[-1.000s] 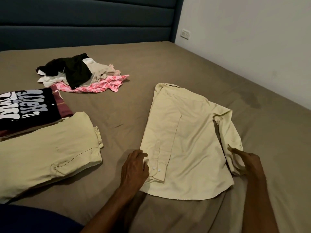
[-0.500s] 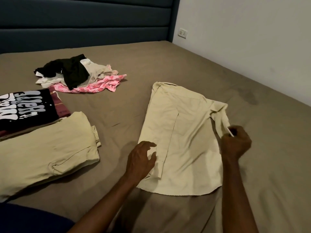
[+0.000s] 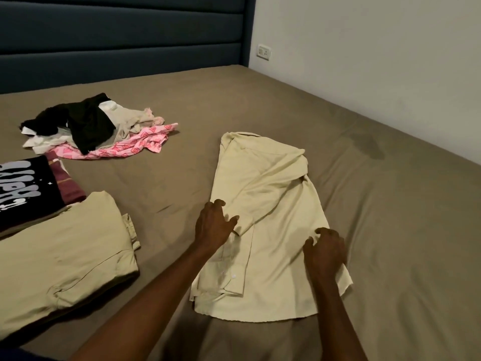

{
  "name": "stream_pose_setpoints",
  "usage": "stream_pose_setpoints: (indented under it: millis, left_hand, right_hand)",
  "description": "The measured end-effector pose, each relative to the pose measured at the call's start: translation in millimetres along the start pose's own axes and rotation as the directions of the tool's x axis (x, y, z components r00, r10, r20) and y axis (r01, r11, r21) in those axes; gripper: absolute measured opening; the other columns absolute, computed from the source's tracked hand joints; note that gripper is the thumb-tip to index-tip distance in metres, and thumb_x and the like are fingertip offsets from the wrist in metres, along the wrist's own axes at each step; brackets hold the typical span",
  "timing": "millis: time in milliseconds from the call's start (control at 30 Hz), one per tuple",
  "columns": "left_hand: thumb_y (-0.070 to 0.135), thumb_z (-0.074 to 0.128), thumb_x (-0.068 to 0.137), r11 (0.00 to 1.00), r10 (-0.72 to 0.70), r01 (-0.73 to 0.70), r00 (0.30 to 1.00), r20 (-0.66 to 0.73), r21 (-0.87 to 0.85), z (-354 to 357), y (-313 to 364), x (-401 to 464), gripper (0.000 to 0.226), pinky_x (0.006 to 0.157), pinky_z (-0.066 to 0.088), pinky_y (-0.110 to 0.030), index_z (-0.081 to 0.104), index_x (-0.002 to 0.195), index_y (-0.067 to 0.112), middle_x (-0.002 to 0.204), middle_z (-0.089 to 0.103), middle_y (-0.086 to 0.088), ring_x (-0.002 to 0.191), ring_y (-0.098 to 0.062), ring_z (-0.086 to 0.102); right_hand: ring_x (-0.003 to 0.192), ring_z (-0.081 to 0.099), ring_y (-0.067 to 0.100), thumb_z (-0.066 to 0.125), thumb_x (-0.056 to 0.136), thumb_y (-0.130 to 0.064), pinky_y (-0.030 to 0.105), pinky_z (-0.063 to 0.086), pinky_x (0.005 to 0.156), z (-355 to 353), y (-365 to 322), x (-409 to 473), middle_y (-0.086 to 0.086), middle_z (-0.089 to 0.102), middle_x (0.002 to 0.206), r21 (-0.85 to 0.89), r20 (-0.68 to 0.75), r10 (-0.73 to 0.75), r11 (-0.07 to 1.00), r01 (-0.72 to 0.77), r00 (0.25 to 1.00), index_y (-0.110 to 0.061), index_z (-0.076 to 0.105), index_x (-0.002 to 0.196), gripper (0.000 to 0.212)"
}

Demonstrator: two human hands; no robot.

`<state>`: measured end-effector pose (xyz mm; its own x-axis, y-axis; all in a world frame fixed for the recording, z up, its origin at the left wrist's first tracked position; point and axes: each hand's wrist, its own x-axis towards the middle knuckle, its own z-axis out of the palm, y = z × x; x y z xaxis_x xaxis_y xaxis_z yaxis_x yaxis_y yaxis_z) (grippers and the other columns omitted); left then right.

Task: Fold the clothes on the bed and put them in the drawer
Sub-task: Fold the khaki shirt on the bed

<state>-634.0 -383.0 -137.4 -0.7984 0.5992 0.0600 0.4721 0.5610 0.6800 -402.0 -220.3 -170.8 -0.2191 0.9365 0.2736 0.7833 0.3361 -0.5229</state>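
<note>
Head view shows us leaning over the wide bed with its taupe fitted sheet (image 3: 260,100), working on the pale yellow long-sleeved cotton shirt (image 3: 270,230) that lies flat near the bed's middle, collar pointing toward the padded dark blue headboard (image 3: 117,35). Both sleeves lie turned in over the body, so the garment reads as a long narrow panel, which we judge to be the stage just ahead of folding it crosswise.

Our left hand (image 3: 214,226) rests on the shirt's left edge with fingers spread and lightly bent, pressing the buttoned cuff and folded side down rather than gripping anything. Our right hand (image 3: 325,252) sits on the lower right part, its fingers curled down onto the cloth; we cannot tell whether they pinch a fold or merely press, though nothing appears lifted. We take both hands to be there to flatten the panel and keep the tucked sleeves from springing open.

To our left lies a folded khaki garment (image 3: 65,256), with a folded black printed T-shirt (image 3: 23,188) and a maroon piece (image 3: 69,187) just behind it, apparently parked together for one trip. Farther back sits a loose heap of black, white, beige and pink clothes (image 3: 96,126), not yet folded. No drawer is in sight, so much of the task remains.
</note>
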Motion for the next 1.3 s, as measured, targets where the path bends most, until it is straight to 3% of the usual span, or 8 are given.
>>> stream_pose_setpoints:
  millis: [167, 300, 433, 567, 767, 933, 1167, 1300]
  left_hand:
    - [0.056, 0.057, 0.097, 0.971, 0.001, -0.008, 1.000, 0.030, 0.241, 14.9, -0.7, 29.1, 0.053, 0.090, 0.049, -0.044, 0.059, 0.126, 0.011, 0.122, 0.061, -0.012, 0.121, -0.033, 0.052]
    - [0.029, 0.071, 0.089, 0.967, 0.004, -0.019, 0.998, 0.059, 0.255, 11.7, -2.6, 54.0, 0.012, 0.081, 0.052, -0.037, 0.072, 0.094, 0.017, 0.106, 0.068, -0.003, 0.110, -0.025, 0.059]
    - [0.012, 0.071, 0.077, 0.980, -0.063, 0.085, 0.990, 0.126, -0.178, 0.2, 2.9, 72.7, 0.011, 0.062, 0.047, -0.027, 0.068, 0.067, 0.010, 0.069, 0.071, 0.000, 0.071, -0.018, 0.067]
    - [0.007, 0.074, 0.083, 0.772, -0.128, 0.332, 0.916, 0.380, -0.541, -13.0, 1.2, 85.3, 0.020, 0.073, 0.060, -0.038, 0.066, 0.089, -0.011, 0.087, 0.075, -0.023, 0.077, -0.029, 0.072]
    - [0.034, 0.093, 0.069, 0.999, -0.010, -0.014, 0.897, 0.443, 0.051, 3.7, -0.1, 89.5, 0.043, 0.079, 0.051, -0.031, 0.060, 0.091, 0.016, 0.094, 0.067, 0.000, 0.095, -0.020, 0.065]
    - [0.023, 0.063, 0.069, 0.988, 0.015, 0.053, 0.900, 0.436, -0.142, 0.8, 1.6, 87.7, 0.017, 0.068, 0.051, -0.033, 0.067, 0.065, 0.007, 0.073, 0.070, 0.002, 0.072, -0.017, 0.064]
    - [0.020, 0.058, 0.058, 0.426, -0.189, 0.606, 0.786, 0.589, -0.672, -56.6, 21.1, 111.1, 0.011, 0.063, 0.045, -0.032, 0.049, 0.061, 0.015, 0.069, 0.052, -0.004, 0.060, -0.025, 0.051]
    - [0.006, 0.046, 0.087, 0.439, -0.216, 0.582, 0.808, 0.549, -0.684, -105.3, 22.3, 144.1, 0.033, 0.043, 0.047, -0.018, 0.062, 0.059, 0.008, 0.053, 0.063, -0.005, 0.041, -0.020, 0.060]
  right_hand:
    - [0.104, 0.058, 0.046, 0.078, 0.083, -0.029, 0.052, 0.045, 0.087, -3.4, 32.4, 6.7, 0.027, 0.063, 0.111, -0.230, 0.053, 0.235, 0.949, -0.217, 0.971, 0.001, 0.062, 0.112, 0.044]
    - [0.088, 0.066, 0.037, 0.079, 0.080, -0.032, 0.039, 0.051, 0.073, -26.9, 33.5, 24.6, 0.012, 0.069, 0.090, -0.013, 0.195, 0.386, 0.920, -0.392, 0.901, -0.008, 0.068, 0.090, 0.029]
    - [0.062, 0.058, 0.026, 0.073, 0.074, -0.009, 0.033, 0.041, 0.057, -37.7, 21.2, 37.0, 0.004, 0.062, 0.066, 0.088, 0.267, 0.422, 0.885, -0.458, 0.867, -0.008, 0.054, 0.068, 0.020]
    - [0.074, 0.061, 0.023, 0.074, 0.077, -0.014, 0.032, 0.042, 0.063, -39.4, -7.1, 33.5, -0.002, 0.067, 0.081, 0.033, 0.225, 0.343, 0.933, -0.359, 0.912, -0.019, 0.063, 0.082, 0.013]
    - [0.087, 0.063, 0.029, 0.065, 0.079, -0.010, 0.030, 0.037, 0.071, -39.4, -41.1, 13.0, 0.000, 0.061, 0.088, -0.170, 0.176, 0.330, 0.938, -0.302, 0.927, -0.016, 0.063, 0.098, 0.020]
    - [0.091, 0.066, 0.031, 0.064, 0.076, -0.003, 0.031, 0.037, 0.071, -33.9, -45.6, 0.9, 0.007, 0.069, 0.099, -0.142, 0.097, 0.350, 0.932, -0.335, 0.932, -0.012, 0.068, 0.105, 0.031]
    - [0.083, 0.066, 0.028, 0.061, 0.082, 0.002, 0.031, 0.041, 0.064, -29.0, -63.5, -18.8, 0.006, 0.068, 0.095, -0.208, 0.001, 0.148, 0.967, -0.145, 0.989, -0.015, 0.075, 0.110, 0.035]
    - [0.045, 0.054, 0.024, 0.078, 0.059, 0.009, 0.020, 0.022, 0.047, -27.3, -100.0, -42.5, 0.000, 0.056, 0.065, -0.325, -0.021, -0.115, 0.940, 0.102, 0.993, -0.014, 0.070, 0.074, 0.029]
